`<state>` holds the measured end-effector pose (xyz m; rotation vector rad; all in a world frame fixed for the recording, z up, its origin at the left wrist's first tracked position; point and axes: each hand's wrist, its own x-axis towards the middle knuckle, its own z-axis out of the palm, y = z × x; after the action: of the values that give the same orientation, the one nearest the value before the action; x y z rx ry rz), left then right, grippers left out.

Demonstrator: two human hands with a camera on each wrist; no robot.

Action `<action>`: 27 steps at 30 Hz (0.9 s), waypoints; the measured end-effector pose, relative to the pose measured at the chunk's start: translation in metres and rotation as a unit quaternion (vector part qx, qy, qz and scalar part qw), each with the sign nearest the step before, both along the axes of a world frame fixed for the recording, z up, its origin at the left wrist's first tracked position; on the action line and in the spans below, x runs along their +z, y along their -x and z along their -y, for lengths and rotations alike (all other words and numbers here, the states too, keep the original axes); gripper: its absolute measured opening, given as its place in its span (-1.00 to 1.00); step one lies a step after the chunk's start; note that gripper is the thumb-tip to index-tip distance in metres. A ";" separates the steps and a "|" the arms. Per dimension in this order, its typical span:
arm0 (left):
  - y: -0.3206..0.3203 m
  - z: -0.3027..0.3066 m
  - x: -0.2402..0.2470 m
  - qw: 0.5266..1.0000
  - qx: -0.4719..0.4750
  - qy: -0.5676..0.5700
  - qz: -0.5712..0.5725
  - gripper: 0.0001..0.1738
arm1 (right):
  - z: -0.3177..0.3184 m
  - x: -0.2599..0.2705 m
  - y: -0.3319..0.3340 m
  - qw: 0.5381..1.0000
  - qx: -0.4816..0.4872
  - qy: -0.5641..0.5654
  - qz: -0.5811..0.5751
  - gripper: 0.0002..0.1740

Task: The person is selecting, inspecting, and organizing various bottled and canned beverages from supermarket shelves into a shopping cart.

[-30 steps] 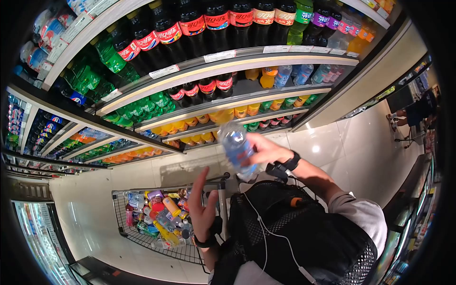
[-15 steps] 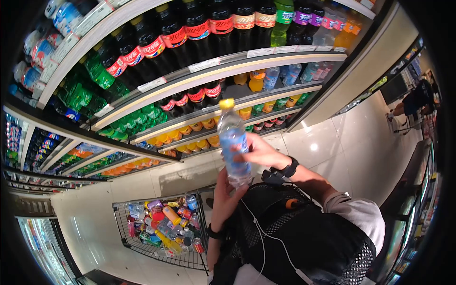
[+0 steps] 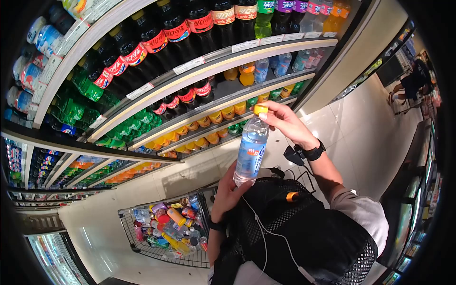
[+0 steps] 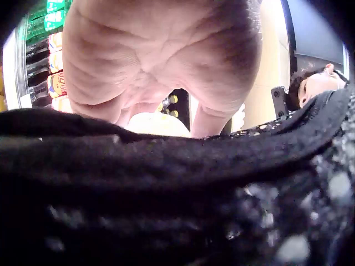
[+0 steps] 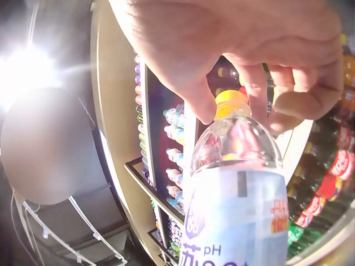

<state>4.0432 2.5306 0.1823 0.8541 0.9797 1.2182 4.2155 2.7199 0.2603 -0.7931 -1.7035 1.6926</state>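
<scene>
A clear plastic water bottle (image 3: 251, 152) with a blue label stands slightly tilted in front of the chest in the head view. My left hand (image 3: 226, 194) holds it round the base. At the top, the thumb and fingers of my right hand (image 3: 286, 122) pinch the yellow cap (image 3: 260, 109). The right wrist view shows the thumb on one side of that cap (image 5: 231, 101) and fingers on the other. In the left wrist view the palm (image 4: 161, 55) fills the top, and dark fabric (image 4: 138, 188) hides most of the rest.
Shelves of cola bottles (image 3: 176, 29) and other drinks run along the far side. A wire shopping cart (image 3: 142, 249) full of packaged goods stands at the lower left on the tiled floor (image 3: 85, 228). Another person (image 3: 412, 83) is at the far right. A white cable (image 3: 259, 218) hangs over the black vest.
The right hand first held the bottle round its middle, with the left apart. The left hand has come under the base, and the right has moved up to the cap.
</scene>
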 end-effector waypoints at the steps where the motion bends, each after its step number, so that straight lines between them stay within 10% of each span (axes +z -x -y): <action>1: -0.004 -0.003 0.001 1.000 0.000 -0.004 -0.004 -0.21 | -0.003 0.003 -0.006 1.000 -0.010 -0.013 -0.007 -0.66; 11: -0.011 -0.007 -0.021 0.998 -0.022 -0.001 -0.065 -0.18 | -0.010 0.015 -0.025 0.994 -0.017 -0.020 0.110 -0.73; 14: 0.002 0.003 -0.017 0.967 0.060 -0.041 -0.245 -0.25 | -0.019 0.013 -0.032 0.983 -0.075 -0.110 0.124 -0.74; 18: 0.048 0.049 -0.025 0.957 0.159 0.013 -0.243 -0.39 | -0.050 0.012 -0.033 0.886 -0.202 -0.331 0.255 -0.66; 27: 0.070 0.129 -0.063 0.922 0.241 0.084 -0.292 -0.58 | -0.167 -0.070 -0.024 0.785 -0.435 -0.401 0.184 -0.65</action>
<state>3.9730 2.4020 0.1196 0.8867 1.8381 1.2819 4.2398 2.8867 0.1907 -1.2255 -1.6463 0.1384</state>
